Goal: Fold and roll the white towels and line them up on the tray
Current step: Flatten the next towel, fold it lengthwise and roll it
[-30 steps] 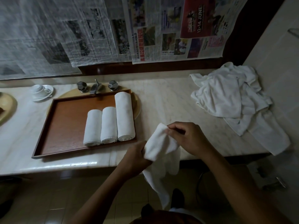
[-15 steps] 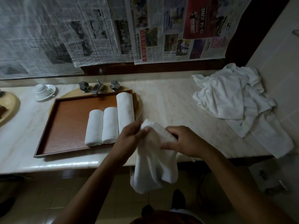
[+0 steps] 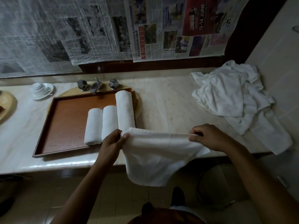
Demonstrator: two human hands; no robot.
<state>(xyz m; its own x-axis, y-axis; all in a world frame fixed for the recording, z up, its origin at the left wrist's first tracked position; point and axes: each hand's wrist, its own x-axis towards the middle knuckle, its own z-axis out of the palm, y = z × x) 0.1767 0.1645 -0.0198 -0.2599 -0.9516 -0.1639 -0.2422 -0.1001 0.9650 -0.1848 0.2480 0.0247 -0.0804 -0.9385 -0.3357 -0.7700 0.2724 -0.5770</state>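
Both hands pinch the top edge of one white towel (image 3: 155,159), the left hand (image 3: 113,141) at its left corner and the right hand (image 3: 208,138) at its right. The stretched edge runs left to right above the counter's (image 3: 169,107) near edge, with the cloth hanging below. The tray (image 3: 68,123) with three rolled towels (image 3: 110,122) lies just beyond the left hand, the nearer one. The unfolded pile (image 3: 226,97) sits far right.
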